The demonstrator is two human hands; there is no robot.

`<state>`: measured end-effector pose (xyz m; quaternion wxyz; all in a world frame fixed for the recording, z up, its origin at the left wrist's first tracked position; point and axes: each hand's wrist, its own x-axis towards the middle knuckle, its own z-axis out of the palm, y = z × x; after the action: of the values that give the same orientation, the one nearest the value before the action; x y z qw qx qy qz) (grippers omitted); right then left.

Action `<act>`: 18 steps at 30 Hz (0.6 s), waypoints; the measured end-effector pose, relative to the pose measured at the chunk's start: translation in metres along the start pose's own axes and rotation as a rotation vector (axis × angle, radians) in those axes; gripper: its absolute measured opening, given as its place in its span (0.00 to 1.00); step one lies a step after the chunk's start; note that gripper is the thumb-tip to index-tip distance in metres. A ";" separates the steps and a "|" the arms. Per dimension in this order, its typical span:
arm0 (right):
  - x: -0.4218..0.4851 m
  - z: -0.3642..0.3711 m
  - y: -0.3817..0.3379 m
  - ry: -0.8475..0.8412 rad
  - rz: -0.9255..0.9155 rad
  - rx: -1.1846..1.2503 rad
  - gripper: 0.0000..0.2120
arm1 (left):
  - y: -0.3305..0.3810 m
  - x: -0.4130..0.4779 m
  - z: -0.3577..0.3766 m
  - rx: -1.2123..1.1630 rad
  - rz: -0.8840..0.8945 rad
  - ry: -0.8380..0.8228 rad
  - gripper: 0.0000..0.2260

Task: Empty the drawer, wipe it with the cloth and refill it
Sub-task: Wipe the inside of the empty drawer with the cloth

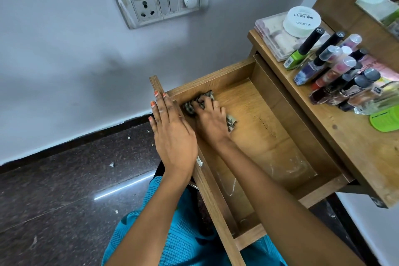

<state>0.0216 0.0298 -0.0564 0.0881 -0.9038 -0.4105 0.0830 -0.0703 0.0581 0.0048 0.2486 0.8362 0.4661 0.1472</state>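
drawer (269, 127) bare, wooden | right hand (210, 120) fingers clutch patterned cloth (190, 107) | left hand (172, 136) flat

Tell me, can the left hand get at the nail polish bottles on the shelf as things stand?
Probably not easily. The left hand rests on the drawer front, and the right hand, pressing the cloth, crosses between it and the bottles. The right hand is nearer.

A pale wall (75, 60) carries a switchboard (162, 0) above a dark speckled polished floor (54, 201) reflecting light.
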 end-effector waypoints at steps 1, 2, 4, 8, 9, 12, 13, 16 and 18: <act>0.000 0.002 -0.003 0.006 -0.014 -0.006 0.21 | 0.000 0.000 0.000 0.001 -0.001 0.000 0.23; -0.001 0.003 -0.006 0.015 -0.031 -0.011 0.19 | 0.000 0.000 0.001 0.000 -0.003 0.000 0.23; -0.002 0.005 -0.006 0.041 -0.054 -0.003 0.17 | 0.001 0.000 0.001 0.000 -0.003 0.002 0.23; -0.001 0.003 -0.005 0.071 -0.067 0.031 0.16 | -0.001 0.000 0.001 0.015 0.001 0.001 0.22; -0.002 0.002 -0.003 0.057 -0.077 0.030 0.17 | -0.001 0.000 0.001 0.015 0.001 0.001 0.22; -0.014 0.003 0.006 0.047 -0.117 0.018 0.20 | -0.002 -0.001 0.001 0.022 0.004 -0.002 0.23; -0.020 0.003 0.009 0.067 -0.132 0.015 0.21 | -0.002 -0.001 0.001 0.017 0.006 -0.001 0.23; -0.031 0.008 0.012 0.111 -0.110 0.022 0.23 | -0.001 -0.001 0.000 0.011 0.003 0.003 0.22; -0.026 0.010 0.008 0.121 -0.067 0.036 0.21 | 0.000 -0.001 0.001 0.017 -0.001 0.002 0.22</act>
<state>0.0086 0.0056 -0.0659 0.1318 -0.8911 -0.4330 0.0325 -0.0709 0.0569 0.0039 0.2411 0.8378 0.4682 0.1439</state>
